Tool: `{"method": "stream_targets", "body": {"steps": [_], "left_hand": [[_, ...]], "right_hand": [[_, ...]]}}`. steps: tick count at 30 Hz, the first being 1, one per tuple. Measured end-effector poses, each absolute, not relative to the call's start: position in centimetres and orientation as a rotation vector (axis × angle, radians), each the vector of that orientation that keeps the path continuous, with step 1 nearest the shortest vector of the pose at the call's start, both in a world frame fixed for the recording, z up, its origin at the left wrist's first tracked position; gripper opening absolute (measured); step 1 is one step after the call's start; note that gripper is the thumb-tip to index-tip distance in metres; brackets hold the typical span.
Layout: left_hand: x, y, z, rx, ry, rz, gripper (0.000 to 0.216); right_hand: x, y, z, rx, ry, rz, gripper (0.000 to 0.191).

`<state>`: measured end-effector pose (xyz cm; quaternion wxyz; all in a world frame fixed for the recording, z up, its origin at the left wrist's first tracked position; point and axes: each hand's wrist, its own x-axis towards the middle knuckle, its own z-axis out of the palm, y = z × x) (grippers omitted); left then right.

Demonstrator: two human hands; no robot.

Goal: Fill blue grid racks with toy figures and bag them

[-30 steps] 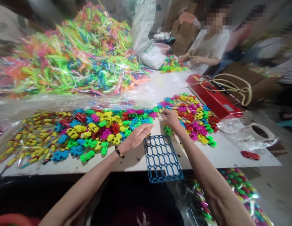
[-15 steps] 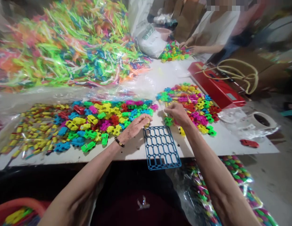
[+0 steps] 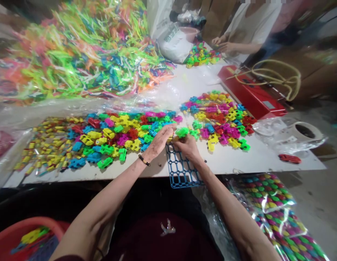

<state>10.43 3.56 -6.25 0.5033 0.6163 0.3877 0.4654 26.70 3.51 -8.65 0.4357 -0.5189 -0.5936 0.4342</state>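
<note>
A blue plastic grid tray (image 3: 181, 174) lies at the near edge of the white table (image 3: 239, 159), partly overhanging it. My right hand (image 3: 187, 144) rests at the tray's far edge, fingers closed on a green toy car (image 3: 182, 132). My left hand (image 3: 160, 142) is beside it at the tray's far left corner, fingers pinched on a small yellow toy piece (image 3: 170, 138). A wide pile of coloured toy cars (image 3: 114, 137) spreads to the left, and a second pile (image 3: 220, 119) lies to the right.
A big heap of bright plastic strips (image 3: 83, 54) fills the back left. A red machine with a coiled hose (image 3: 252, 94) and a tape roll (image 3: 304, 132) sit on the right. Another person's hands (image 3: 225, 45) work at the far end. Bagged toys (image 3: 271, 203) lie below the table.
My right hand left the right-hand pile and came to the tray's far edge with a green car. My left hand stayed by the tray's corner. The view tilted slightly downward.
</note>
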Motion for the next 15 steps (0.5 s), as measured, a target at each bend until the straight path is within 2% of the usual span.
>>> {"method": "stream_targets", "body": {"steps": [2, 9, 15], "left_hand": [[10.5, 3.5, -6.2, 1.495, 0.916, 1.122, 0.043], [10.2, 3.8, -5.9, 1.478, 0.9, 1.046, 0.048], [10.3, 4.5, -3.5, 1.735, 0.954, 0.948, 0.041]], "right_hand": [[26.5, 3.9, -9.5, -1.274, -1.483, 1.037, 0.023], [27.6, 4.3, -9.1, -1.317, -1.708, 0.895, 0.019], [26.8, 4.7, -9.5, -1.338, -1.879, 0.711, 0.013]]}}
